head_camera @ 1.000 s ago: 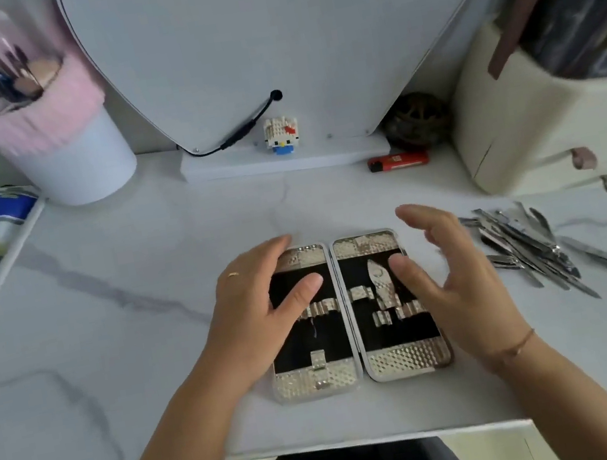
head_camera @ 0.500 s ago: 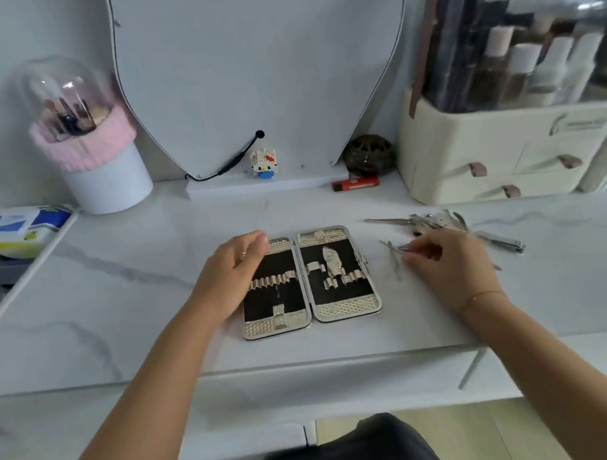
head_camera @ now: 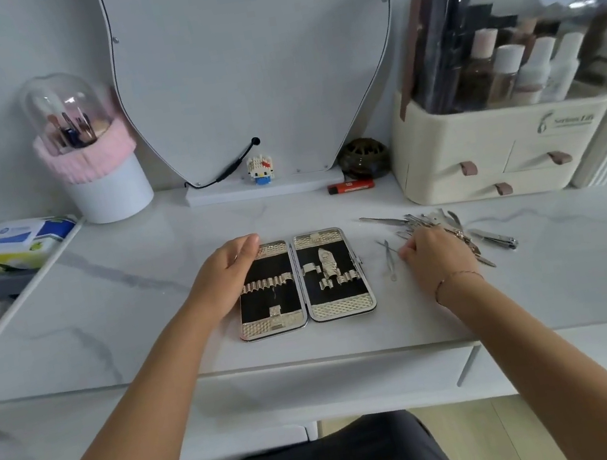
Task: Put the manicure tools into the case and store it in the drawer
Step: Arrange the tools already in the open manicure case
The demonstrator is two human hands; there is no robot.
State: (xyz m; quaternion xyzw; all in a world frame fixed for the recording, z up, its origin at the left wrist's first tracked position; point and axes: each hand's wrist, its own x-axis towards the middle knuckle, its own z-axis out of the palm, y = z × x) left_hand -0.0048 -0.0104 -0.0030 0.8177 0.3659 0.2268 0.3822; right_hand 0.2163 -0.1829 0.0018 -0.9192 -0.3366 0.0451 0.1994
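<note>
Head view looked down on a white marbled worktop (head_camera: 113, 312) where a manicure case (head_camera: 301, 281) lay fully open and flat, its two black-lined halves side by side near the front edge. One silvery tool (head_camera: 327, 266) sat clipped in the right half; the left half showed only its row of metal loops. The left hand (head_camera: 225, 275) rested palm down on the left edge of the case, fingers (head_camera: 245, 245) extended and relaxed over its far left corner, gripping nothing. The right hand (head_camera: 436, 255) lay on the worktop just right of the case, its fingers curled in loosely at the near edge of a loose pile of manicure tools (head_camera: 440, 224); whether they pinched one of them could not be told. A thin tweezer-like tool (head_camera: 389, 260) lay alone between the case and that hand. A nail clipper (head_camera: 495, 238) lay at the right of the pile. Behind stood a cream cosmetics organiser (head_camera: 491, 152) with small drawers, a mirror (head_camera: 255, 59), and a red lighter (head_camera: 351, 186).
</note>
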